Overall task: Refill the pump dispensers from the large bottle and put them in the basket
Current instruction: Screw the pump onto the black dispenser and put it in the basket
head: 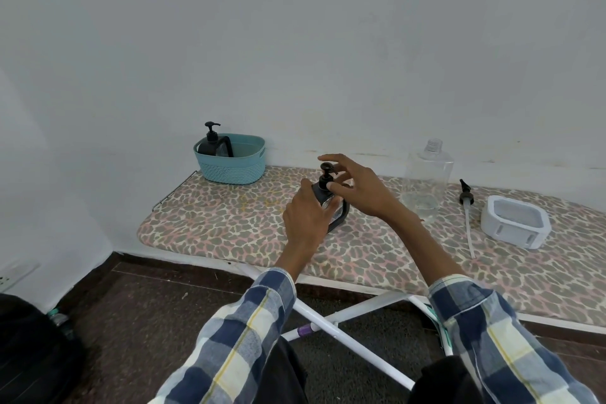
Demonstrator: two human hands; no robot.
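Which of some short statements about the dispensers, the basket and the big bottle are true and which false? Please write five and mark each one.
1. One pump dispenser already stands inside the teal basket. True.
2. The large clear bottle has its cap screwed on. False: its threaded neck is open, with no cap on it.
3. The left hand holds the body of the second dispenser. True.
4. The right hand rests flat on the ironing board. False: its fingers are at the pump head of the second dispenser.
5. The loose pump with its tube lies inside the white tray. False: it lies on the board beside the tray.
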